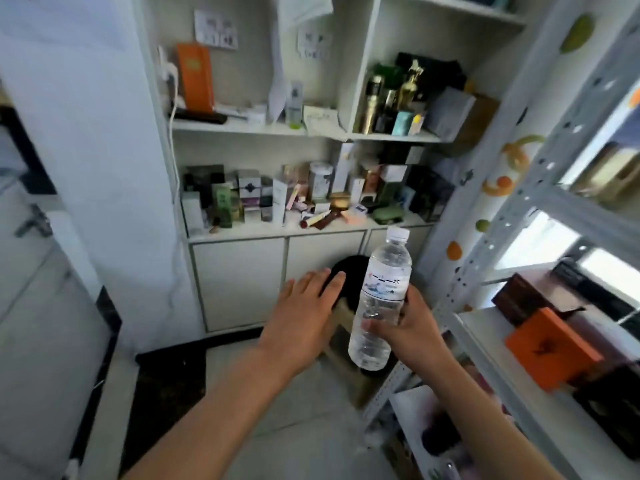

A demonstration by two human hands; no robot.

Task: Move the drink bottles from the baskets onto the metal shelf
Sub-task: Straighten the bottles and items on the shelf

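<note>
Your two forearms reach forward, beside the metal shelf (540, 188) on your right, your left hand (304, 306) spread flat with straight fingers, your right hand (403, 327) gripping a clear water bottle (379, 299) upright near the shelf's front edge.

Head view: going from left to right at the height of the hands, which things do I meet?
White door handle → left hand, open → water bottle → right hand, gripping the bottle → metal shelf → orange box.
</note>
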